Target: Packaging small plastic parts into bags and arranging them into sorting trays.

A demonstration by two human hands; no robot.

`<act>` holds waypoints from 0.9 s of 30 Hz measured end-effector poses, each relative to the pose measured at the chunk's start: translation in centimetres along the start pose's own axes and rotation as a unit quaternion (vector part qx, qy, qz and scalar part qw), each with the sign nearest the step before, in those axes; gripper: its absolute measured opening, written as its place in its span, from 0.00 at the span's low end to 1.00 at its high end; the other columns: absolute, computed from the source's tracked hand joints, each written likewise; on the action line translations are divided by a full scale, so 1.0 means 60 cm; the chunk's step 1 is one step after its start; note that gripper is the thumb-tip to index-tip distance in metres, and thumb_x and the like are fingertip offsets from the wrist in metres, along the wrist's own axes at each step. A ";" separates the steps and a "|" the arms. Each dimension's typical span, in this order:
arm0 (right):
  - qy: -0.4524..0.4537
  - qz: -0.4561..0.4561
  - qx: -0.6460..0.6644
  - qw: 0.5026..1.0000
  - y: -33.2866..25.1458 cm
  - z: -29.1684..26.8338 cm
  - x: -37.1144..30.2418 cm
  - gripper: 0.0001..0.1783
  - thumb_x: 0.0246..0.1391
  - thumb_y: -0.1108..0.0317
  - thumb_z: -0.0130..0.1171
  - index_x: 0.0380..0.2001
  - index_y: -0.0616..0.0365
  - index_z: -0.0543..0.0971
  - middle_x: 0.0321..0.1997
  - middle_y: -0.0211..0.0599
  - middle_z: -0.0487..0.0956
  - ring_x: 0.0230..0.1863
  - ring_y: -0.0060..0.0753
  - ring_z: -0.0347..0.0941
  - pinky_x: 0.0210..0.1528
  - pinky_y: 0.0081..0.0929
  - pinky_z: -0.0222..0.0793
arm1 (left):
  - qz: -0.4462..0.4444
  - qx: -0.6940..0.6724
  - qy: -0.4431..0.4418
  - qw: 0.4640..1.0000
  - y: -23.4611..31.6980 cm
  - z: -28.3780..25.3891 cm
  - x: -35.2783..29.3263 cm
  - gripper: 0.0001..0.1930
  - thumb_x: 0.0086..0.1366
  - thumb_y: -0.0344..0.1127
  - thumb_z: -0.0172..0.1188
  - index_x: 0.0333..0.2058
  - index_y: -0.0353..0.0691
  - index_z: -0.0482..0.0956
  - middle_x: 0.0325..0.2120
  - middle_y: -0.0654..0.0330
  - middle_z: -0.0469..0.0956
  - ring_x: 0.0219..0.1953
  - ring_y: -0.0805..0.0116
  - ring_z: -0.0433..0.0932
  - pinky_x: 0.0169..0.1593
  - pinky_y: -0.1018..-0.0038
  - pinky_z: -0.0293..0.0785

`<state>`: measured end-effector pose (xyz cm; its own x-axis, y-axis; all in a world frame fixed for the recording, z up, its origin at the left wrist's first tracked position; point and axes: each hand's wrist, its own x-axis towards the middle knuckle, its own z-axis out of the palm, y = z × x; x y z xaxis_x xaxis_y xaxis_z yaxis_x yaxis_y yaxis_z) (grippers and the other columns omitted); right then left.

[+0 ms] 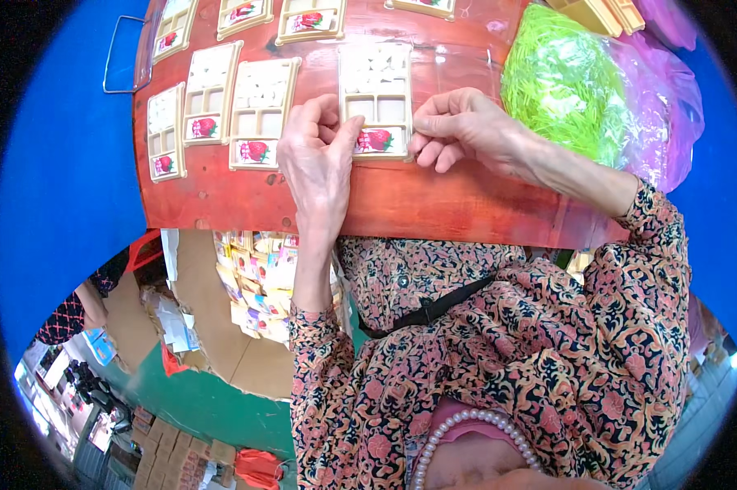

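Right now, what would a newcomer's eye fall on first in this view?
Probably the bag of bright green strands at the upper right of the red table, beside a translucent purple bag. Next, likely the cream tray with a strawberry card at its near end, between the left hand and the right hand near the table's front edge.

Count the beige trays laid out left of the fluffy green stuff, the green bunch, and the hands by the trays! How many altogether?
Beige compartment trays, cut-off ones included: 8
Bunch of bright green strands: 1
Left hand and right hand: 2
Total: 11
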<state>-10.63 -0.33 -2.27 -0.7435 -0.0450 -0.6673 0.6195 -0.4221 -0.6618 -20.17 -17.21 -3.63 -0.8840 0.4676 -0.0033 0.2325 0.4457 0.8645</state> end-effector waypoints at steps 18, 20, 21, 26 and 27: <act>0.216 -0.355 -0.650 0.637 0.001 -0.047 -0.025 0.16 0.51 0.61 0.54 0.18 0.61 0.69 0.16 0.45 0.71 0.21 0.47 0.70 0.23 0.37 0.64 | 0.240 0.287 -0.043 0.926 0.013 0.083 -0.003 0.28 0.52 0.36 0.61 0.51 0.34 0.66 0.59 0.43 0.52 0.62 0.45 0.47 0.60 0.53 0.50; 0.232 -0.345 -0.666 0.620 0.014 -0.060 -0.022 0.17 0.50 0.59 0.55 0.18 0.60 0.69 0.15 0.45 0.70 0.22 0.50 0.69 0.24 0.38 0.64 | 0.260 0.342 -0.074 0.900 0.006 0.103 0.002 0.31 0.55 0.39 0.57 0.56 0.37 0.60 0.60 0.44 0.48 0.63 0.45 0.45 0.60 0.50 0.47; 0.230 -0.365 -0.654 0.622 0.020 -0.062 -0.018 0.17 0.50 0.58 0.55 0.17 0.60 0.69 0.15 0.45 0.70 0.21 0.49 0.69 0.23 0.38 0.64 | 0.254 0.348 -0.091 0.898 0.002 0.103 0.003 0.32 0.57 0.41 0.54 0.58 0.39 0.56 0.61 0.46 0.46 0.64 0.46 0.43 0.61 0.49 0.44; 0.235 -0.343 -0.656 0.630 0.028 -0.074 -0.004 0.19 0.48 0.56 0.56 0.14 0.60 0.71 0.14 0.47 0.71 0.20 0.50 0.70 0.23 0.39 0.65 | 0.250 0.370 -0.100 0.889 0.004 0.099 0.006 0.31 0.57 0.39 0.53 0.59 0.41 0.56 0.62 0.50 0.46 0.64 0.48 0.43 0.61 0.48 0.44; 0.233 -0.332 -0.646 0.647 0.027 -0.073 -0.003 0.19 0.48 0.58 0.56 0.13 0.62 0.71 0.13 0.48 0.71 0.20 0.51 0.70 0.23 0.39 0.66 | 0.241 0.377 -0.099 0.889 0.002 0.095 0.005 0.31 0.58 0.38 0.53 0.59 0.41 0.56 0.62 0.50 0.46 0.64 0.48 0.43 0.61 0.48 0.44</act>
<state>-8.41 2.98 -4.70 -0.9837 0.1619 0.0787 0.1195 0.9143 -0.3871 -18.13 -12.67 -6.40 -0.5367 0.8348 0.1225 0.8365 0.5073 0.2073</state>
